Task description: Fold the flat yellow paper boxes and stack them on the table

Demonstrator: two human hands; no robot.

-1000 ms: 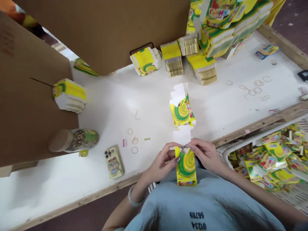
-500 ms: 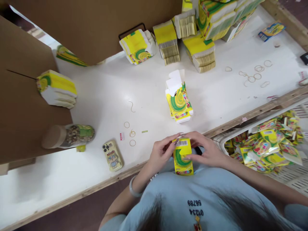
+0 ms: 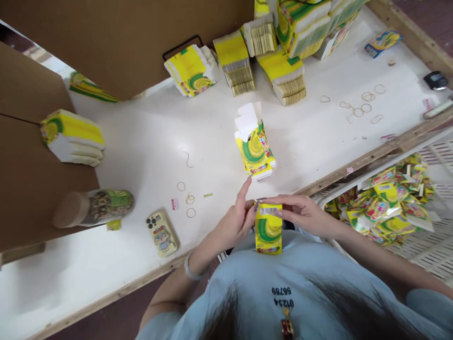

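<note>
Close to my body is a small yellow and green carton [image 3: 268, 232], its barcode flap lying at the top of its front. My right hand [image 3: 306, 213] grips its upper end, fingers along the top edge and thumb on the flap. At the upper left edge, my left hand [image 3: 236, 218] holds the carton with its thumb and curled fingers, while the index finger points out toward the table. Just past that fingertip lies a pile of matching flattened cartons [image 3: 255, 148] with white flaps spread at the far end.
Bundled carton stacks [image 3: 233, 61] stand along the back. A phone [image 3: 162, 233], a jar [image 3: 109, 208] and rubber bands [image 3: 190, 198] lie on the left. More bands [image 3: 361, 109] and a blue box [image 3: 383, 43] are on the right. A white crate [image 3: 433, 163] of packets sits beyond the table edge.
My left index finger has lifted off the carton and stretched out toward the pile. My right thumb has moved up onto the barcode flap, which now lies flatter. The view has shifted slightly.
</note>
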